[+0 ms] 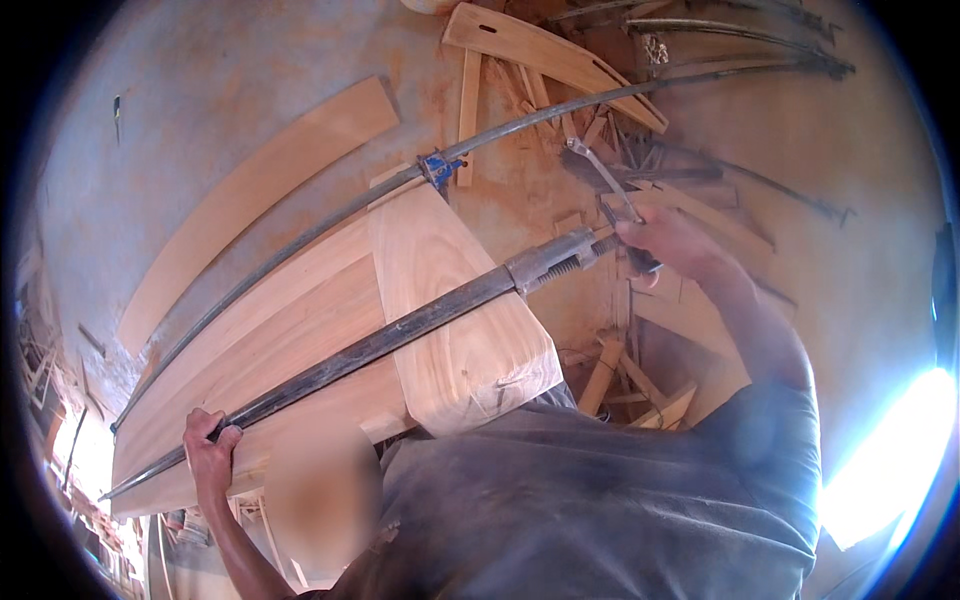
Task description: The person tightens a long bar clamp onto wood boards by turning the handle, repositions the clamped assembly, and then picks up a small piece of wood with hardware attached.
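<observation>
A long dark bar clamp lies slantwise across a panel of pale boards and a wide shaped wooden end piece. My left hand is closed round the clamp's bar near its lower left end. At the clamp's screw end, my right hand is closed on a slim silver wrench, which sticks up past the fingers; part of its grip is hidden by the hand. A second bar clamp with a blue head runs along the panel's far edge.
A curved plank lies on the floor beyond the panel. A slotted board and loose offcuts lie at the back. More metal clamps are at the upper right. Scrap wood sits beside the end piece.
</observation>
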`<state>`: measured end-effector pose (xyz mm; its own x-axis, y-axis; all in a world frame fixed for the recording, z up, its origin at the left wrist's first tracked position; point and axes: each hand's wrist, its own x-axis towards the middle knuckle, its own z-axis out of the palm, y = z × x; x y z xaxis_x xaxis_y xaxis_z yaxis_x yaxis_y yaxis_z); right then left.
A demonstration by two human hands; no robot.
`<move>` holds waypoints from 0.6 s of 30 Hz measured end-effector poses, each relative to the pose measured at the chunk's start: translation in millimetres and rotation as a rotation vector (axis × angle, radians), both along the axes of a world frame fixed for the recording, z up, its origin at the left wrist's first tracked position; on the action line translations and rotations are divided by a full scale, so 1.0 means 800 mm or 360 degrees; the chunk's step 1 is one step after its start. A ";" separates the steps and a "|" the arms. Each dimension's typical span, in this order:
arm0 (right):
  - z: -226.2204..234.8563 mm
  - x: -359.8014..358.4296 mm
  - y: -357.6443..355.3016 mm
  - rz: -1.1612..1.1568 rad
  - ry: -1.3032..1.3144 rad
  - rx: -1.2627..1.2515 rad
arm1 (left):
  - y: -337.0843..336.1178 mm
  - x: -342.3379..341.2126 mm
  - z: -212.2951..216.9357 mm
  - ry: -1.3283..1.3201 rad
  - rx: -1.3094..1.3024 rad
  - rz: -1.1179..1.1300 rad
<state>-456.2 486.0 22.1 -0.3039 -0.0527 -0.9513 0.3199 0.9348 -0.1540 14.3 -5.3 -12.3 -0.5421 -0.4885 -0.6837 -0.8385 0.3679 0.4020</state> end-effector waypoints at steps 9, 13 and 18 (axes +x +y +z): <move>0.008 0.024 0.055 0.1445 0.0994 -0.0853 | 0.003 -0.001 0.008 -0.0085 -0.0087 -0.0202; 0.005 0.039 0.034 0.1964 0.1316 -0.0975 | 0.003 0.004 0.007 0.0057 -0.0101 -0.0142; 0.009 0.024 0.025 0.2126 0.1168 -0.0985 | 0.005 0.000 0.004 0.0028 -0.0094 -0.0165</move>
<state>-437.2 506.0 29.1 -0.0826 -0.9256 -0.3694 -0.9186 0.2144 -0.3319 13.9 -1.4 -9.2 -0.6036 -0.4682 -0.6453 -0.7876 0.4757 0.3915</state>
